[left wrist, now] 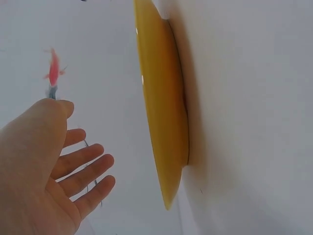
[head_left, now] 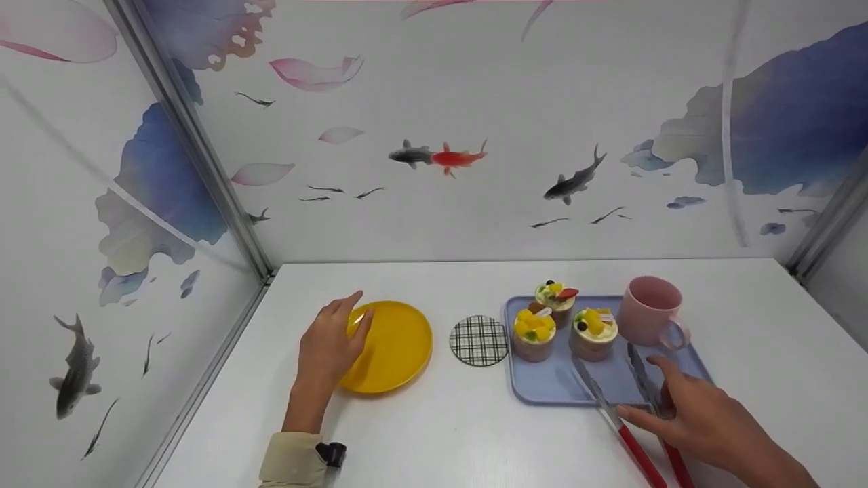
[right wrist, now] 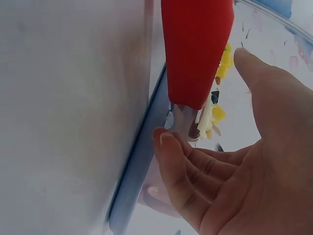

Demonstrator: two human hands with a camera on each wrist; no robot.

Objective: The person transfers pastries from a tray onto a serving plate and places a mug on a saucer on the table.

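Yellow plate on the left, its round rim well inside the tabletop's far edge, which runs along the wall. Next comes the checked coaster, in the middle, right up by the left edge of the blue tray; whether they touch, I can't tell. White surface stretches in front of that coaster, between the left forearm and the tongs. Tighter on the tray: three dessert cups bunched to the left, a pink mug at the far right corner, and those red-handled tongs crossing the near edge, metal tips between cups and mug, legs spread apart. Pale tags sit on the toppings, too small to read.

Over to the hands! Left hand, fingers loosely extended, hovers over the plate's left rim, and the left wrist view shows a gap between them. Right hand, thumb wide of the fingers, straddles the right leg of the tongs, fingers bent but not closed round it; fingertips are right beside the metal below the handle, contact uncertain.
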